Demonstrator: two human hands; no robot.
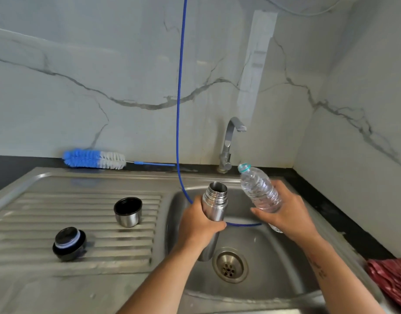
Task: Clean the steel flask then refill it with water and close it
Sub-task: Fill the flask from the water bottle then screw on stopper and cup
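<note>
No legible text, label, brand, number or sign anywhere. Plastic bottle (pixel 259 191): bare, no label showing. Steel flask (pixel 214 207): plain metal, unmarked. Dark marks on right forearm (pixel 317 268): too small and blurred to read.

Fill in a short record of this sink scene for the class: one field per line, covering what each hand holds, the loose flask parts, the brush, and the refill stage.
Left hand: grips the steel flask, upright over the sink basin, mouth open
Right hand: holds the plastic water bottle, uncapped, tilted toward the flask
Cup lid: on the drainboard, open side up
Stopper: on the drainboard, nearer the camera
Bottle brush: lying on the counter behind the sink
Tap: no water running
Stage: pouring not yet visible; flask still unclosed
</note>
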